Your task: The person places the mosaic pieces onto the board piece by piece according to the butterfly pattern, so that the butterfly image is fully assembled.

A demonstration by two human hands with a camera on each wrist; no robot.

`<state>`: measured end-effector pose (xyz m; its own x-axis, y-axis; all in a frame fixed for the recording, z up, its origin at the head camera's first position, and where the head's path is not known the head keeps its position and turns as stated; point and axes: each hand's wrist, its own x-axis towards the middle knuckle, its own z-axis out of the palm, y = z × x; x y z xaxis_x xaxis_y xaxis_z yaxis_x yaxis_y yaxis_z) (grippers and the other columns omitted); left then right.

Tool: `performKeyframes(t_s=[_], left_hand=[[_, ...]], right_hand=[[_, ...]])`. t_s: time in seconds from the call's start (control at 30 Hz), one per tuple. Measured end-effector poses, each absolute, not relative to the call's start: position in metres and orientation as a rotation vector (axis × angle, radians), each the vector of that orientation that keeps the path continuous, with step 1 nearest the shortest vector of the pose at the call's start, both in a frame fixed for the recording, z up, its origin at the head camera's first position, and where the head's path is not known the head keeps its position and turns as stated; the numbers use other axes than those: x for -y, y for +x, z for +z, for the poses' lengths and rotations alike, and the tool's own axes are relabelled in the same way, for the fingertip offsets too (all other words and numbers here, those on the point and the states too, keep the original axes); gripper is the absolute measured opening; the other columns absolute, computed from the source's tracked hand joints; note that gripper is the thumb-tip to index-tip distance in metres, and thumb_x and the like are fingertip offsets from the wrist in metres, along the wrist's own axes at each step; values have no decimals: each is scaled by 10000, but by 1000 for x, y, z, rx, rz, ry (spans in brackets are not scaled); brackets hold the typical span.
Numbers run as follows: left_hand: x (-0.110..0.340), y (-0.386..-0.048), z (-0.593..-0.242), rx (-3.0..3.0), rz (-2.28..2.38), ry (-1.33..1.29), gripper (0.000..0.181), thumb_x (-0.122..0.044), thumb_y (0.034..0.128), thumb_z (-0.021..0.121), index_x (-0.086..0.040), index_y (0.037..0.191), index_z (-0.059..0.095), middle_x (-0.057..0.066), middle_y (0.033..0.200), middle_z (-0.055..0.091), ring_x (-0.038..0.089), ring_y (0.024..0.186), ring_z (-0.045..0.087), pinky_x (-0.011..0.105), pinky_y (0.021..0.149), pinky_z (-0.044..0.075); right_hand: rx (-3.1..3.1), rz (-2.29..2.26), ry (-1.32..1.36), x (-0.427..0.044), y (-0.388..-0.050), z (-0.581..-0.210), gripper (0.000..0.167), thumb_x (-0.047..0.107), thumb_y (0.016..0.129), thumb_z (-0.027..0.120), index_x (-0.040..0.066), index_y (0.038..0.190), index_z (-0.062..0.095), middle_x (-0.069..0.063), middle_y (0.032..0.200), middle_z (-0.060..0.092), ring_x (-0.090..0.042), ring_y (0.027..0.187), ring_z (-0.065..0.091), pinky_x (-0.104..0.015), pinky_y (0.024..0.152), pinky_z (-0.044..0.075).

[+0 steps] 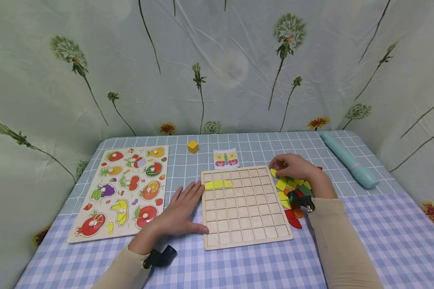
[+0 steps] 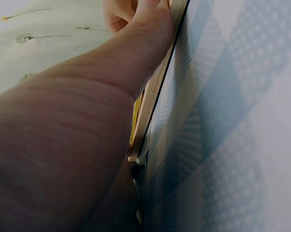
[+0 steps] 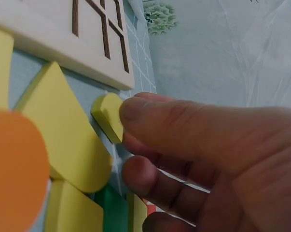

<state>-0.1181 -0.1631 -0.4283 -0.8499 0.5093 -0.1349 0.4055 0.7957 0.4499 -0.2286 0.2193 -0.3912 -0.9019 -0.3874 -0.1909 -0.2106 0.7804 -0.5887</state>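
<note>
The head view shows a wooden grid board holding a strip of yellow pieces in its second row from the far edge, the left hand resting fingers spread at its left edge and the right hand over loose coloured pieces, on a checked tablecloth before a dandelion-print curtain. In the left wrist view, that hand lies against the board's edge, its fingertips hidden. The right wrist view shows the right hand pinching a rounded yellow piece just beside the board.
</note>
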Motion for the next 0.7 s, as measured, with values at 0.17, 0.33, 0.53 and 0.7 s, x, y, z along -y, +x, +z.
performKeyframes(t_s=[0.17,0.33,0.53,0.7], left_hand=[[163,-118,-428,-2736,604,701,1261,-688,716,767,-92,1614,112,71,1707,52,293,1585,7,585,1256,-21],[163,-117,-427,-2737,613,699,1258,-685,715,770,-90,1613,120,73,1706,56,297,1585,9,590,1255,-21],[163,-117,-428,-2739,611,696,1255,-682,715,771,-93,1613,122,70,1707,58,295,1585,11,588,1256,-21],[163,-118,-429,-2746,603,708,1246,-682,721,768,-83,1611,135,86,1704,78,312,1582,34,595,1254,-3]], right_hand=[[-2633,-822,-426,-225,-226,-387,194,77,902,681,26,1088,655,-90,906,578,-216,822,532,-291,695,467],[-2583,-809,-433,-233,-224,-385,191,62,879,711,9,1052,651,-66,826,537,-197,752,511,-297,663,450],[-2549,-786,-383,-236,-224,-383,232,87,856,751,15,1027,613,-62,791,503,-206,754,505,-304,664,442],[-2556,-740,-347,-235,-223,-383,220,79,831,750,36,1001,618,-45,768,481,-199,746,495,-293,649,414]])
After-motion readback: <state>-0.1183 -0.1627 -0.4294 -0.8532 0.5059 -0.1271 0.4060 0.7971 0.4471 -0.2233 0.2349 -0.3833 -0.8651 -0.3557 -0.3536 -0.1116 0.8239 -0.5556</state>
